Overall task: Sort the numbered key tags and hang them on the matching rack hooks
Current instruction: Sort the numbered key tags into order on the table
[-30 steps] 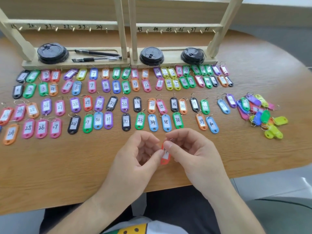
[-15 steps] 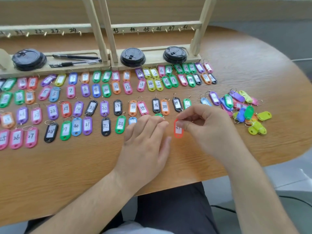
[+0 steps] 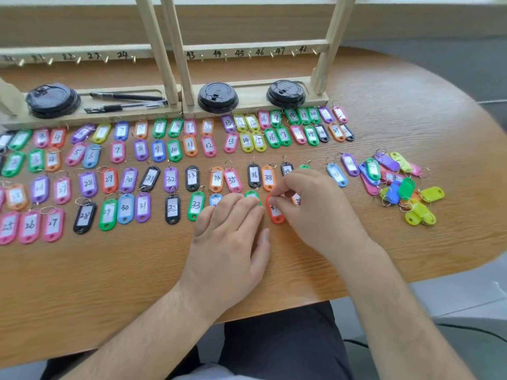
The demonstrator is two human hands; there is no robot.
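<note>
Several numbered key tags lie in rows on the wooden table (image 3: 115, 270). My right hand (image 3: 315, 212) pinches the top of a red key tag (image 3: 275, 212) that lies in the front row, right of a green tag (image 3: 253, 195). My left hand (image 3: 233, 239) rests flat on the table with straight fingers covering tags in the front row next to a blue tag (image 3: 215, 200). A loose pile of unsorted tags (image 3: 397, 185) sits at the right. Two wooden racks (image 3: 258, 50) with numbered hooks stand at the back, with no tag on the hooks in view.
Black cup lids (image 3: 218, 97) and two pens (image 3: 126, 101) rest on the rack bases. The table's curved edge runs close on the right and along the front near my lap.
My hands moved from the table's front up to the front row. The left hand let go of the red tag and flattened; the right hand set it down into the row.
</note>
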